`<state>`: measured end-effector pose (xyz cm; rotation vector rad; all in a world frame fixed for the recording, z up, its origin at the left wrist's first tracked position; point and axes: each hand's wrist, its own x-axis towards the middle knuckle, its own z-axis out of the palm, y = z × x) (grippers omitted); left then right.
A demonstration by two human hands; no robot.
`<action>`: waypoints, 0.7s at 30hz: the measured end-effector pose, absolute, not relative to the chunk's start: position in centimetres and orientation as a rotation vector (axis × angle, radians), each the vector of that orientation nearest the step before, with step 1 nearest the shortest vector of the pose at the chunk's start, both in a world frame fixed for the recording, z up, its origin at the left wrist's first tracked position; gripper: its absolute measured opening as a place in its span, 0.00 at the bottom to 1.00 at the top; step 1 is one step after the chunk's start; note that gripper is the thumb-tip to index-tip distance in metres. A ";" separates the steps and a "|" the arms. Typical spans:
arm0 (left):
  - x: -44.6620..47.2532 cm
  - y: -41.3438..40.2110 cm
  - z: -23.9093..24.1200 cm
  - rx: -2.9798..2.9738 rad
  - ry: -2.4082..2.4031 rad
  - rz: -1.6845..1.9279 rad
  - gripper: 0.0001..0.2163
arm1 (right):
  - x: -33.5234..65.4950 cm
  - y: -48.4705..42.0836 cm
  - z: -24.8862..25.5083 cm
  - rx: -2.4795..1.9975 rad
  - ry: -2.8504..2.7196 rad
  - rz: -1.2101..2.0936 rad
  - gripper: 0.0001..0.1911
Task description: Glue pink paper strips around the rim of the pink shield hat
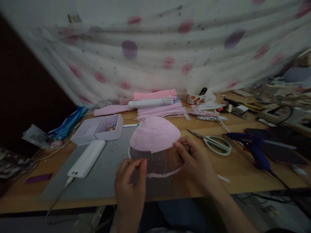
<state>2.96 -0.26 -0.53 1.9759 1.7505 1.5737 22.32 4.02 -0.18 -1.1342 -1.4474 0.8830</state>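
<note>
An upturned clear bowl stands on a grey mat, its upper part wrapped in pink strips and a pink strip round its rim. My left hand is in front of the bowl with thumb and forefinger pinched together, perhaps on a thin pink strip. My right hand grips the bowl's right side, fingertips at the lower edge of the pink wrapping.
Scissors and a blue glue gun lie to the right. Bundles of pink and white strips and a cup lie behind. A white power bank and open white box of coloured bits sit left.
</note>
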 end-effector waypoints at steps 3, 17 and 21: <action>2.8 -1.2 -2.0 2.090 1.713 1.585 0.08 | 22.4 4.0 -0.2 -1.131 -1.408 0.889 0.16; 12.5 2.1 -2.2 0.758 0.954 1.520 0.18 | 19.9 2.5 -1.1 -1.105 -1.211 0.843 0.15; 12.3 2.8 -0.8 0.892 1.088 1.517 0.11 | 19.3 2.0 -1.9 -1.073 -1.200 0.806 0.13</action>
